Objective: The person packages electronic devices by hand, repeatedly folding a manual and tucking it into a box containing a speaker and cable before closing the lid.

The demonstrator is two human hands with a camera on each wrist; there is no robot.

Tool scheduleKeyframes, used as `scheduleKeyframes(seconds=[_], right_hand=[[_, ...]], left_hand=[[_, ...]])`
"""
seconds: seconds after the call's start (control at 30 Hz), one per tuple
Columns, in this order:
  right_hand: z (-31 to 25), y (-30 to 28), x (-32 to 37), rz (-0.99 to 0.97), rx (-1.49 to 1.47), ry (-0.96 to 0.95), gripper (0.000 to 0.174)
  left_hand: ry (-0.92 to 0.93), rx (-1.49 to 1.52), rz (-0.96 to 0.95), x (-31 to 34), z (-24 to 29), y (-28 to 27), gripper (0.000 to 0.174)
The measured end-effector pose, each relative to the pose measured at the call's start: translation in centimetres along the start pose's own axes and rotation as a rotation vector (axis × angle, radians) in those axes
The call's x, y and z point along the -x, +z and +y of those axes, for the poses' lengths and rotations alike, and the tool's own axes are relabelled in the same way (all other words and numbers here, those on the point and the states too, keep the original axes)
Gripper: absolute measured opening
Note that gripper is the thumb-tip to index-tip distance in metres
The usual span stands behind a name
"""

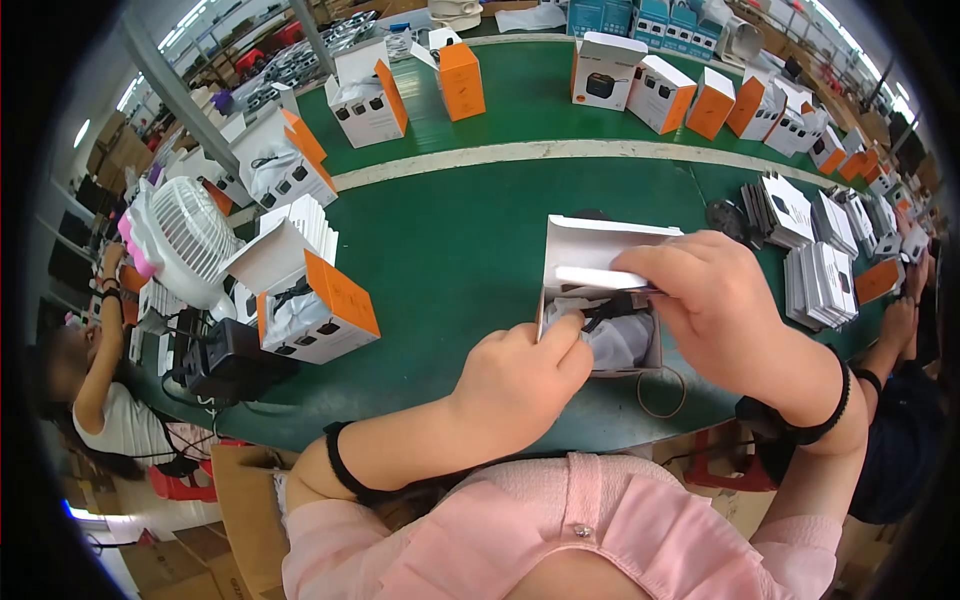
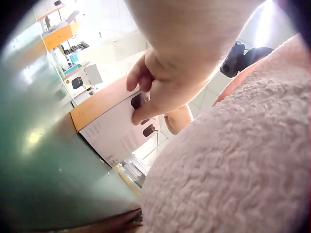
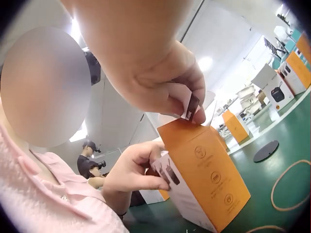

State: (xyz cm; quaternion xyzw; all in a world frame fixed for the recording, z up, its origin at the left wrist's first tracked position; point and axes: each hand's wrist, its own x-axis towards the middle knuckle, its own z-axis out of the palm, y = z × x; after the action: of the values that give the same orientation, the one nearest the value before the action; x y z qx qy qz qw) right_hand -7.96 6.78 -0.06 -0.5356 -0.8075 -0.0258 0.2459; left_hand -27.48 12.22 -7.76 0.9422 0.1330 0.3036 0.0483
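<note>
Two hands (image 1: 525,385) (image 1: 715,300) at one box (image 1: 583,245), over ten more boxes (image 1: 461,82), one fan (image 1: 197,235)

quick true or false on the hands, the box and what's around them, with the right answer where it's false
The right hand pinches a thin white item. True.
The box between the hands is closed. False: its top is open, with a black cable showing inside.
The left hand touches that box. True.
The white fan stands to the person's right. False: it stands to the left.
The table top is green. True.
</note>
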Motion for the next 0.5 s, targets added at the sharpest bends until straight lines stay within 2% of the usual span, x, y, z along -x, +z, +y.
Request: scheduleKeyframes(seconds=[0.07,0.13,0.2,0.27,0.3,0.33,0.37,0.5], right_hand=[[0.1,0.0,-0.5,-0.047,-0.004,-0.028,0.031],[0.3,0.1,-1.0,-0.192,0.128,-0.134,0.014],[-0.4,-0.3,-1.0,-0.218,0.220,-0.162,0.012],[-1.7,-0.7,-0.7,-0.391,0.511,-0.094,0.010],[-2.3,-0.6,-0.5,-0.396,0.514,-0.088,0.010],[-2.8,-0.4,-0.3,-0.486,0.595,-0.061,0.008],[-3.2,-0.3,-0.3,-0.576,0.676,-0.038,0.006],[-3.5,0.0,-1.2,-0.646,0.734,-0.054,0.010]], left_hand=[[-0.001,-0.001,0.016,0.2,0.2,0.1,0.015],[-0.018,0.018,0.017,0.4,0.0,0.1,0.031],[-0.013,0.015,0.034,0.4,-0.1,0.0,0.031],[-0.003,0.024,0.047,0.4,0.2,0.0,0.031],[-0.010,0.032,0.051,0.4,0.2,0.1,0.022],[-0.015,0.041,0.056,0.5,0.3,0.2,0.014],[-0.014,0.048,0.059,0.4,0.4,0.2,0.014],[-0.030,0.048,0.041,0.4,0.5,0.2,0.015]])
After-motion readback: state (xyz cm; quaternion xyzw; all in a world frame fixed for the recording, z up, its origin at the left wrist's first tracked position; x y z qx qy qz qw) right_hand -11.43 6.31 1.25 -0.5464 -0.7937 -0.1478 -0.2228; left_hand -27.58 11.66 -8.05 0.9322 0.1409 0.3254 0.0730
